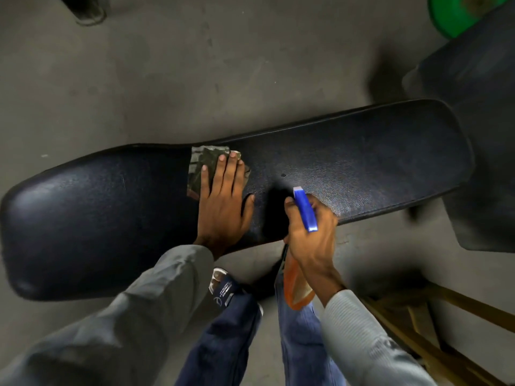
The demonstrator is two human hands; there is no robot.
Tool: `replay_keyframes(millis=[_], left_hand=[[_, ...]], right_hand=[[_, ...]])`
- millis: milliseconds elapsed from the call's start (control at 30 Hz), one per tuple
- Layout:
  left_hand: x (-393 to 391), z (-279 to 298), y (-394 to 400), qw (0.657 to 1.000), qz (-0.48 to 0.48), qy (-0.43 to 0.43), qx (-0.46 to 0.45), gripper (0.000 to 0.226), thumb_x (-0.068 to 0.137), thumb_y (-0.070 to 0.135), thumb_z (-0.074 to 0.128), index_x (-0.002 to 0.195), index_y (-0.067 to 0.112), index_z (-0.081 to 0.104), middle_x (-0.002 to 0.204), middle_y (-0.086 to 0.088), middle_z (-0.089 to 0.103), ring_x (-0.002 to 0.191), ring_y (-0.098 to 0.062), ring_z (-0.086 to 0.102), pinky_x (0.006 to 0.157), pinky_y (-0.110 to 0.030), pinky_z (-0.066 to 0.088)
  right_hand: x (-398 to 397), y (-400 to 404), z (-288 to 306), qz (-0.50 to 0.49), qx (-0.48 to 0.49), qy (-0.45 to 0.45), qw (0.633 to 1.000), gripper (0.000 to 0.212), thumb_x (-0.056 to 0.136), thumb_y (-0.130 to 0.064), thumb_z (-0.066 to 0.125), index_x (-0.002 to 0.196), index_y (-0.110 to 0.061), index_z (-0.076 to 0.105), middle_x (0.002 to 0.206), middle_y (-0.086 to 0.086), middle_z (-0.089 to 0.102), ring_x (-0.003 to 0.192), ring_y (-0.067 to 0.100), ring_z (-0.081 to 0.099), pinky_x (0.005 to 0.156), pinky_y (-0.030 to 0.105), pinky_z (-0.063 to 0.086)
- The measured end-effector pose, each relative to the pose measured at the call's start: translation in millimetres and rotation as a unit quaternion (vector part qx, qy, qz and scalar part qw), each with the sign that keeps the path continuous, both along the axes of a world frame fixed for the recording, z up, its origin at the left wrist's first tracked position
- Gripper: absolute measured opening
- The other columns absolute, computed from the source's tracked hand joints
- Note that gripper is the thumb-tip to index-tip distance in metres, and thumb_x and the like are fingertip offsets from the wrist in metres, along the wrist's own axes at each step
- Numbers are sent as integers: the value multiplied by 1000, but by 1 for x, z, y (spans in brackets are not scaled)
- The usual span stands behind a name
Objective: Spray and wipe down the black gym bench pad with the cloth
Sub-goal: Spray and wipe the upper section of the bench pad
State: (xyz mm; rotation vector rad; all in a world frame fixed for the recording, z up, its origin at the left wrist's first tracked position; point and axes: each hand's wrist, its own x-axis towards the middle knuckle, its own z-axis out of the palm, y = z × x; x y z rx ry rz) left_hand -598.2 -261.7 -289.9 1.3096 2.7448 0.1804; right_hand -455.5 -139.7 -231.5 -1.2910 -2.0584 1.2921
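Observation:
The black gym bench pad (362,160) runs from lower left to upper right across the view. My left hand (223,201) lies flat on its middle, fingers spread, pressing a dark patterned cloth (202,165) against the pad. My right hand (309,232) hovers at the pad's near edge, wrapped around a spray bottle (305,207) with a blue trigger head and an orange body that hangs below the hand. The nozzle points toward the pad's right half, which looks speckled with fine droplets.
Grey concrete floor (195,65) surrounds the bench. Another dark pad (479,135) stands at the right, with a green round object (457,12) behind it. Wooden slats (434,338) lie at the lower right. My sandalled foot (223,288) and jeans are under the near edge.

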Motion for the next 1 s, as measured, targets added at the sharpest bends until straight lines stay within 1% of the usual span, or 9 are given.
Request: replay_keyframes(millis=[100, 200, 367, 433, 467, 567, 633, 867, 1000], left_hand=[[-1, 0, -1, 1000, 5, -8, 12, 76, 106, 49, 43, 167, 8, 26, 177, -14, 20, 166, -31, 14, 133, -60, 8], [-3, 1, 0, 1000, 8, -6, 14, 76, 104, 49, 45, 166, 8, 30, 176, -14, 23, 165, -32, 16, 133, -60, 11], [-4, 3, 0, 1000, 8, -1, 13, 76, 103, 49, 46, 166, 8, 31, 175, -14, 27, 164, -32, 19, 133, -60, 12], [-4, 2, 1, 1000, 8, 0, 14, 76, 103, 48, 48, 165, 8, 31, 175, -14, 27, 164, -32, 19, 133, -59, 10], [-4, 3, 1, 1000, 8, -2, 17, 76, 103, 47, 49, 165, 8, 32, 175, -14, 27, 164, -32, 19, 133, -60, 11], [-4, 6, 1, 1000, 8, -6, 20, 75, 103, 47, 48, 165, 8, 33, 175, -14, 27, 165, -32, 18, 132, -61, 12], [-3, 7, 1, 1000, 9, -4, 19, 74, 103, 47, 47, 165, 8, 33, 175, -13, 27, 165, -32, 18, 132, -61, 13], [-1, 5, 0, 1000, 11, 6, 14, 73, 105, 48, 45, 166, 11, 30, 175, -12, 25, 165, -31, 18, 134, -58, 9], [0, 6, 1, 1000, 12, 8, 12, 73, 104, 47, 47, 166, 12, 31, 176, -11, 24, 165, -30, 17, 134, -58, 8]], right_hand=[[3, -1, -5, 8, -5, -10, 1000, 42, 95, -31, 67, 64, -32, 38, 54, -10, 45, 54, 14, 43, 60, 40, 43], [8, -3, -4, 29, 18, -10, 999, 41, 96, -28, 67, 67, -37, 39, 60, -12, 43, 59, 3, 43, 64, 35, 40], [22, -9, -7, 50, 1, -22, 999, 38, 96, -45, 62, 65, -38, 41, 60, -15, 52, 54, -1, 45, 59, 29, 35], [31, -13, -10, 60, 10, -32, 998, 36, 97, -46, 60, 67, -38, 41, 58, -15, 47, 55, -2, 49, 62, 28, 37], [35, -16, -11, 70, 20, -37, 997, 34, 97, -45, 60, 69, -37, 43, 61, -15, 47, 58, 1, 52, 63, 30, 40], [47, -24, -16, 86, 22, -49, 995, 33, 99, -45, 60, 72, -29, 48, 68, -4, 54, 65, 29, 59, 67, 48, 52], [52, -30, -19, 75, 12, -63, 995, 40, 99, -46, 61, 68, -26, 48, 65, 3, 55, 66, 36, 58, 69, 56, 53], [65, -39, -21, 75, 11, -61, 995, 37, 101, -38, 61, 72, -17, 54, 72, 3, 58, 70, 35, 59, 81, 62, 54], [71, -42, -17, 44, -21, -55, 997, 39, 99, -41, 62, 67, -23, 48, 66, -9, 47, 62, 26, 54, 65, 55, 52]])
